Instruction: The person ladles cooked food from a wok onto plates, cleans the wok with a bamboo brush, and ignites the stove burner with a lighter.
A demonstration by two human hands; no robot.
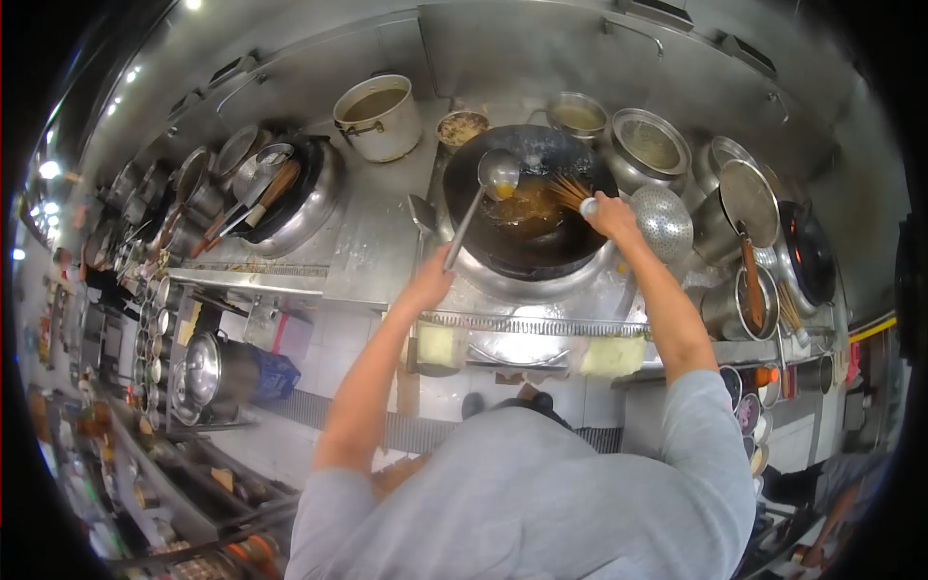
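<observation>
A black wok (474, 145) stands on the steel range, with brownish liquid (527, 213) pooled in its bottom. My left hand (425, 286) is closed around the long handle of a ladle (497, 166). The ladle's bowl hangs over the wok's left half, with something yellow at its lower edge. My right hand (611, 217) grips a bamboo wok brush (568, 190) by its pale bound end, near the wok's right rim. The brush's bristles point left over the liquid; whether they touch it I cannot tell.
Right of the wok are a perforated skimmer (662, 224) and a lidded-looking steel pot (650, 145). A large stockpot (379, 118) and a bowl of food (462, 128) stand behind left. Another wok (314, 193) holds tools. Folded cloths (614, 356) lie along the front edge. A person (839, 493) is at lower right.
</observation>
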